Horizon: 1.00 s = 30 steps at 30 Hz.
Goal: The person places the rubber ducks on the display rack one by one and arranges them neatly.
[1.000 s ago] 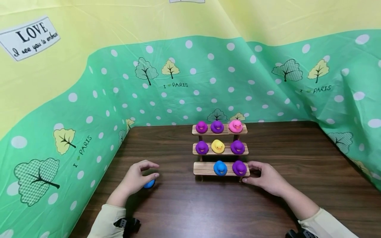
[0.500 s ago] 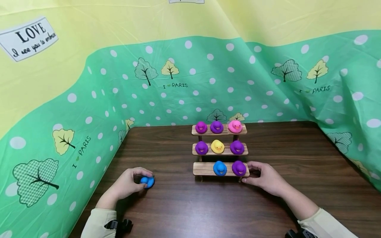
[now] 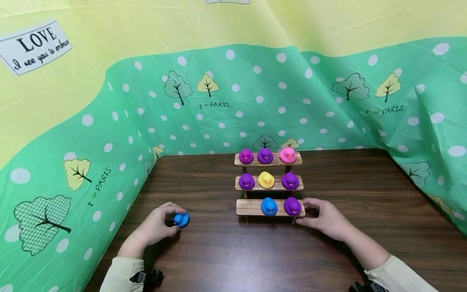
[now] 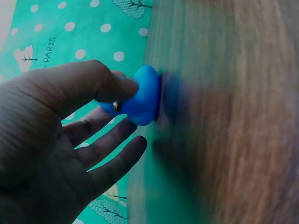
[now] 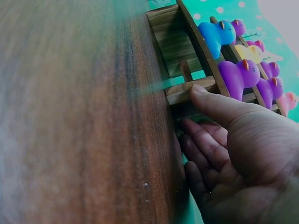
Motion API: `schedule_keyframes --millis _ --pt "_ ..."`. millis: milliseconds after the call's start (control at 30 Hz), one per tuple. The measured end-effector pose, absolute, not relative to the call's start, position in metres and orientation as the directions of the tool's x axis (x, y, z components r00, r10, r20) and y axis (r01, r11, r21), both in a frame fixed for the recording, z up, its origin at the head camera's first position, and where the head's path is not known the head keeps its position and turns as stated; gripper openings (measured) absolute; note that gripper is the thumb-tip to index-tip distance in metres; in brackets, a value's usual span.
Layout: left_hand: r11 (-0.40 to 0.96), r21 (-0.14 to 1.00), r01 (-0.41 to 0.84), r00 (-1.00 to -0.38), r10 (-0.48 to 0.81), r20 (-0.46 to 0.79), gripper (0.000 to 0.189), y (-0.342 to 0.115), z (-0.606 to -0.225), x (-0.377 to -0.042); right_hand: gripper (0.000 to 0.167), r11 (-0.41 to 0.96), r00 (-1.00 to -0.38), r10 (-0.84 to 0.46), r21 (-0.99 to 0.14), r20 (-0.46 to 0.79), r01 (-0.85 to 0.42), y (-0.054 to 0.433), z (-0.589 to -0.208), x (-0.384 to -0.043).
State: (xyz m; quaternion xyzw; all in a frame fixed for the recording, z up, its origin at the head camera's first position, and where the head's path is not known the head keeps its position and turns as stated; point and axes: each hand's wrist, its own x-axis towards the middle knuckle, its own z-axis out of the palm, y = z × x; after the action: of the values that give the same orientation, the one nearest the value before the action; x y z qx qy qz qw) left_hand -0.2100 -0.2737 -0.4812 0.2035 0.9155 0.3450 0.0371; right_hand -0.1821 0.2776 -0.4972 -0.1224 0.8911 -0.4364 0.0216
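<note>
My left hand (image 3: pixel 157 223) pinches a blue rubber duck (image 3: pixel 182 220) low over the left part of the table. In the left wrist view, the thumb lies on the duck's body (image 4: pixel 147 95), with the other fingers loosely spread below it. A three-tier wooden stand (image 3: pixel 249 207) bears small rubber ducks in rows. Its right end is gripped by my right hand (image 3: pixel 328 219), whose thumb presses the stand's foot in the right wrist view. On the lowest tier are another blue duck (image 3: pixel 269 207) and a purple duck (image 3: pixel 292 206); bare wood shows at that tier's left end.
The middle tier carries a yellow duck (image 3: pixel 266 180) between two purple ones. Up top, a pink duck (image 3: pixel 288 155) sits right of two purple ducks. A green and yellow printed cloth (image 3: pixel 219 89) stands around the back and sides of the brown table (image 3: pixel 233 259).
My left hand has moved a little left and taken hold of the blue duck, which has turned slightly in the fingers. The right hand stays at the stand.
</note>
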Motion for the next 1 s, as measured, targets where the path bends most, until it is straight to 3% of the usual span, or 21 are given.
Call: schedule_keyframes --millis 500,700,1000 --pt "0.628 0.697 0.346 -0.926 0.349 0.145 0.036 -0.269 -0.487 -0.209 0.041 0.583 -0.963 -0.254 -0.779 0.095 -0.231 0.279 -0.5 -0.184" --pt "0.623 0.697 0.355 -0.918 0.375 0.132 0.042 -0.267 -0.486 -0.209 0.048 0.595 -0.969 -0.236 -0.779 0.069 -0.2 0.278 -0.497 -0.182" --pt "0.62 0.712 0.331 -0.924 0.365 0.111 0.035 -0.269 -0.488 -0.211 0.057 0.612 -0.974 -0.222 -0.772 0.043 -0.174 0.278 -0.496 -0.182"
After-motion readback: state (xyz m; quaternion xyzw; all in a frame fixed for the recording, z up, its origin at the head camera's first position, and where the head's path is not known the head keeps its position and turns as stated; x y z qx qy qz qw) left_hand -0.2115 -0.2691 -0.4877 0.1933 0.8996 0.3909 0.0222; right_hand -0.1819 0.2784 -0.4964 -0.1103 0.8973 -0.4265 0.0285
